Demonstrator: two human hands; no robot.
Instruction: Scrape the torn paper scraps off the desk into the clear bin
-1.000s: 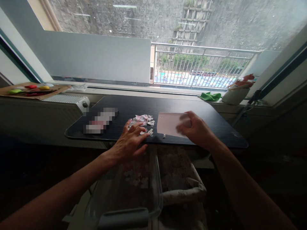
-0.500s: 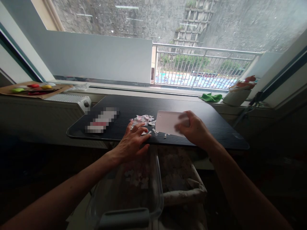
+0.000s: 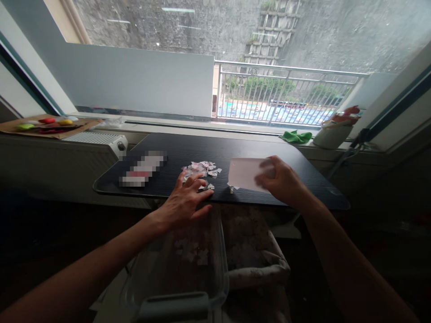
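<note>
My right hand (image 3: 282, 181) grips the right end of a thin white plastic scraper (image 3: 246, 172), a flat rectangle with rounded corners and a tiny hole in one corner. Its lower edge stands near a few loose paper scraps (image 3: 231, 189) on the dark table (image 3: 262, 147). My left hand (image 3: 188, 199) rests at the near side of a pile of small white and pinkish paper scraps (image 3: 199, 168), fingers spread and touching the closest pieces. Below the table edge, a clear plastic box (image 3: 222, 269) holds more scraps (image 3: 202, 256).
A blurred-out item (image 3: 144, 169) lies on the table's left. Beyond are a radiator (image 3: 90, 139), a board (image 3: 72, 130) with coloured tools, a green cloth (image 3: 296, 137) and a pale pot (image 3: 332, 135) by the window. A fabric-covered seat (image 3: 259, 271) stands beside the box.
My right hand has moved the scraper a little to the right, away from the pile. Scraps between pile and scraper have shifted closer to my left hand, which stays nearly in place.
</note>
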